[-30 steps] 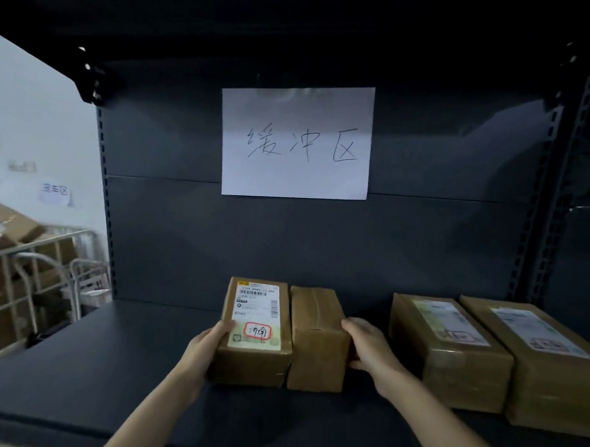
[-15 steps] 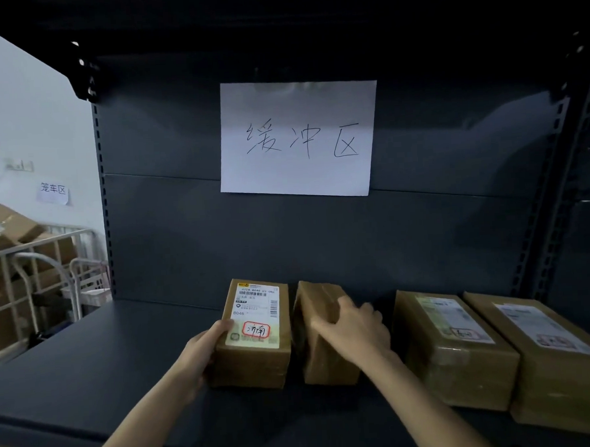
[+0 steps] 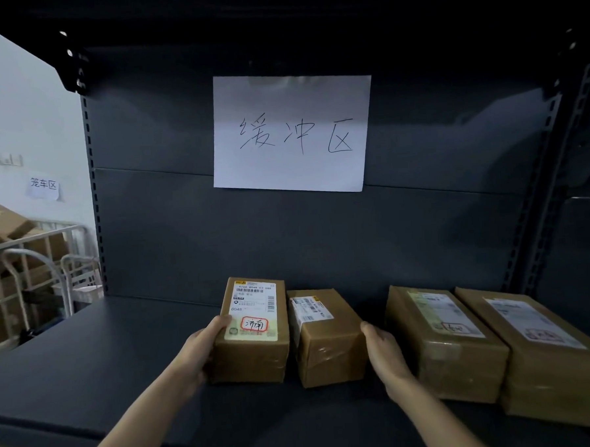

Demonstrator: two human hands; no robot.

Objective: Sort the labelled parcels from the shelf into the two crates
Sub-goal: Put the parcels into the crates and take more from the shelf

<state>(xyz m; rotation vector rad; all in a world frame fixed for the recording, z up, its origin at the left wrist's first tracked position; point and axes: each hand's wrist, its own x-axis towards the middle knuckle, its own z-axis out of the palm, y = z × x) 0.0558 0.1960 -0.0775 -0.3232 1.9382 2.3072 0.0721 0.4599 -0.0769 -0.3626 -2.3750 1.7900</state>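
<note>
Four brown taped parcels lie in a row on the dark shelf [image 3: 89,364]. My left hand [image 3: 201,351] grips the left side of the leftmost parcel [image 3: 254,328], whose white label carries a red-circled mark. My right hand [image 3: 384,352] holds the right side of the second parcel [image 3: 327,344], which lies with its small label facing up. The two parcels sit close together, a narrow gap between them. To the right rest a third parcel [image 3: 443,338] and a fourth parcel [image 3: 546,353], both label up. No crate is in view.
A white paper sign [image 3: 292,134] with handwriting hangs on the shelf's back panel. Upright posts stand at both sides of the shelf bay. Off to the left is a metal cage trolley [image 3: 26,271] with cardboard boxes. The shelf's left half is bare.
My right hand has turned the second parcel over, so its label now faces up, and has gone back to its right side. The left hand and its parcel stayed put.
</note>
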